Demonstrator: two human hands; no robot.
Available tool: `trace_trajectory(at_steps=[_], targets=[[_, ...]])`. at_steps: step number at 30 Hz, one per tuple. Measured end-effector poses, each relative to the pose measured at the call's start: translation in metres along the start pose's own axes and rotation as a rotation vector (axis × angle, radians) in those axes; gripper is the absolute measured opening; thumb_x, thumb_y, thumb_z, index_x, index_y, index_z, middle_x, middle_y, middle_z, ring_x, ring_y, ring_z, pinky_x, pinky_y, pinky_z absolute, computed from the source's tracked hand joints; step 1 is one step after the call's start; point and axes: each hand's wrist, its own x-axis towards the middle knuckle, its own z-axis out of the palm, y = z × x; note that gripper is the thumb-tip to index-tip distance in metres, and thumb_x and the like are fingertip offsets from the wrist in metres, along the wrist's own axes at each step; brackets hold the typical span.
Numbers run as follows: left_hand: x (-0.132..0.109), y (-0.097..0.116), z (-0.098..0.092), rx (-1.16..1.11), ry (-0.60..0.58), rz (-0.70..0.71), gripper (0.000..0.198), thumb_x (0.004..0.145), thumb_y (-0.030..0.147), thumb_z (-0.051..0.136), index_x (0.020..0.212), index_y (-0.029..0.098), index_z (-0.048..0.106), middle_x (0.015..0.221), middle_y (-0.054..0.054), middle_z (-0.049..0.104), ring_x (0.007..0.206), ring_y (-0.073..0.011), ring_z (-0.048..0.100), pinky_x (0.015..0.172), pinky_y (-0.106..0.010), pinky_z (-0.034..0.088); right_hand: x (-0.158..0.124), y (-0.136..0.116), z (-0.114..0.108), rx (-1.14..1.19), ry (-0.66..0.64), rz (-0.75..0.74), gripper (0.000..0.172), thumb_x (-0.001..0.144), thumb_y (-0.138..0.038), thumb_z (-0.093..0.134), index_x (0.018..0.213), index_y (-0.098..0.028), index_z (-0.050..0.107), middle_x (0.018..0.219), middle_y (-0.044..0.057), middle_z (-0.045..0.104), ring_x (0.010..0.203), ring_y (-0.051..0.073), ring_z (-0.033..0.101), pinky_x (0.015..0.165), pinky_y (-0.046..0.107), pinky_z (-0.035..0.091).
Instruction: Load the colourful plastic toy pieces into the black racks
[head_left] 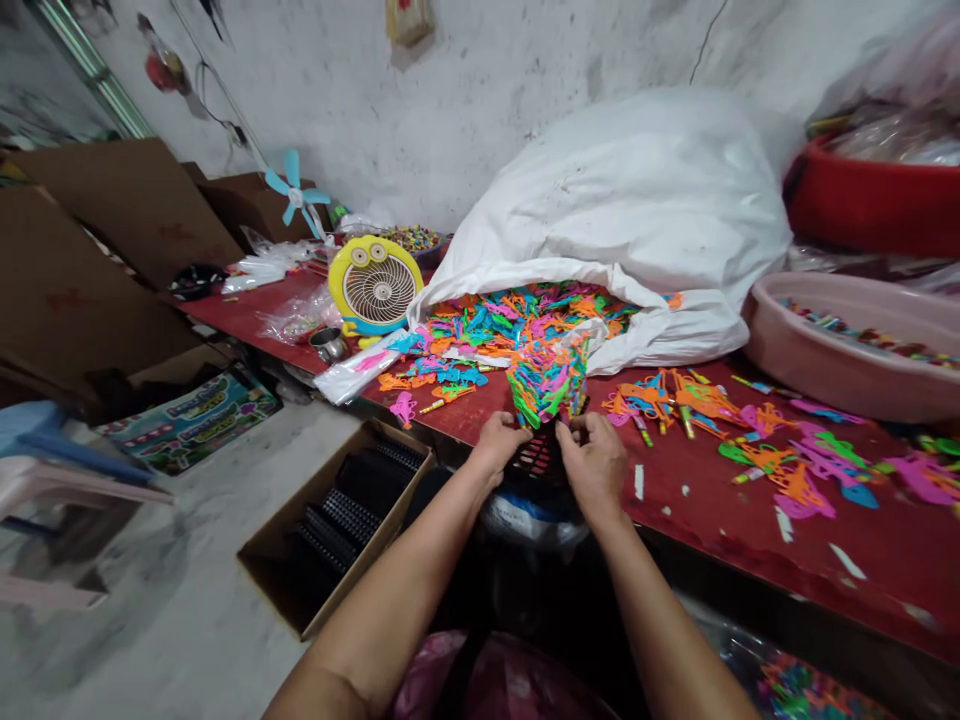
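My left hand [501,442] is closed at the front edge of the red table, thumb and fingers pinched together. Opposite it, my right hand [594,455] is also closed, fingertips bent inward. What each pinches is too small and partly hidden to name. Between and below them shows a black lattice basket [536,457]. Just beyond my fingertips rises a dense heap of bright plastic toy pieces [551,380] in orange, green, pink and blue. Behind it, more such pieces fill the mouth of a big white sack [630,200] lying on the table.
Loose toy pieces [675,400] with small tubes lie to the right on the red table [720,540]. A pink basin [847,350] stands beyond them. Left are a yellow fan [376,285], a metal cup [328,345] and, lower down, a cardboard box [274,575] of black lattice items.
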Motion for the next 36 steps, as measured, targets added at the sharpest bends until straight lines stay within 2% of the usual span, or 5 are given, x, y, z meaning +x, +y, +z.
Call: trace_trajectory(at_steps=[9,17,25,31,36], targets=[[-0.012,0.001,0.013,-0.218,-0.163,-0.183,0.013,0.089,0.024,0.062,0.097,0.014,0.062,0.059,0.003,0.058,0.047,-0.0097,0.054,0.051,-0.022,0.044,0.012,-0.021,-0.028,-0.444,-0.178,-0.144,0.022,0.091,-0.041,0.058,0.087,-0.019,0.059,0.079,0.003,0.059,0.060,0.014,0.043,0.057,0.030,0.015],[-0.006,0.000,0.013,-0.191,-0.106,-0.217,0.019,0.084,0.029,0.071,0.093,0.014,0.065,0.060,0.001,0.060,0.050,-0.0105,0.056,0.053,-0.022,0.045,0.013,-0.008,-0.028,-0.293,-0.130,-0.385,0.022,0.094,-0.036,0.053,0.080,-0.020,0.060,0.077,0.003,0.057,0.065,0.015,0.046,0.060,0.029,0.023],[-0.007,0.001,0.021,-0.147,-0.040,-0.206,0.029,0.077,0.034,0.078,0.094,0.015,0.065,0.056,0.004,0.057,0.047,-0.0083,0.052,0.051,-0.020,0.047,-0.001,0.005,-0.014,0.120,0.025,-0.043,0.035,0.090,-0.042,0.058,0.065,-0.021,0.043,0.068,-0.003,0.046,0.063,0.013,0.044,0.061,0.026,0.030],[-0.009,0.004,0.023,-0.136,-0.023,-0.196,0.022,0.080,0.026,0.075,0.094,0.014,0.063,0.052,0.006,0.053,0.043,-0.0082,0.049,0.048,-0.021,0.045,-0.007,0.005,-0.015,0.039,0.021,-0.141,0.032,0.093,-0.040,0.054,0.068,-0.021,0.050,0.071,0.000,0.048,0.067,0.015,0.044,0.065,0.028,0.032],[-0.012,0.003,0.026,-0.156,0.001,-0.192,0.012,0.085,0.018,0.065,0.096,0.013,0.061,0.050,0.006,0.051,0.040,-0.0078,0.047,0.045,-0.020,0.043,-0.008,0.010,-0.011,0.274,0.066,0.058,0.031,0.089,-0.045,0.059,0.069,-0.021,0.052,0.066,-0.003,0.047,0.063,0.014,0.044,0.061,0.027,0.035]])
